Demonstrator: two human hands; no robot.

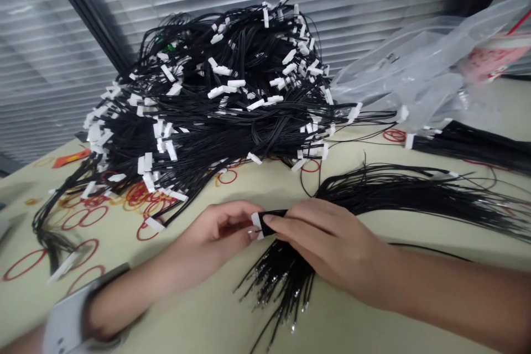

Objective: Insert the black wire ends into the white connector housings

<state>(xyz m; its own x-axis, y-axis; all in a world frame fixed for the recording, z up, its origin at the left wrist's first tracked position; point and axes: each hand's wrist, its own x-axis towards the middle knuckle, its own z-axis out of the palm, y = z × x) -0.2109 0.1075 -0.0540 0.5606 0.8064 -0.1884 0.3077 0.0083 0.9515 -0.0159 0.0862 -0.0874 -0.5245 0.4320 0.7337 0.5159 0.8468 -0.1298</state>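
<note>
The left hand (218,230) and right hand (327,243) are pinching a black wire bundle (274,220) with fingers (290,220) pressed together; a loosening grip risks strands (286,282) slipping and tangling

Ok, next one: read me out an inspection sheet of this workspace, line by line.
surface: pale green tabletop
job's things: short bundle of black wires with a white plastic connector
clutter: thin red rubber bands; clear plastic bag
hands: left hand and right hand both pinch the bundle at the connector
cables: large heap of black wires with white plastic tabs; long loose black wire bundle
surroundings: grey horizontal window blinds
</note>
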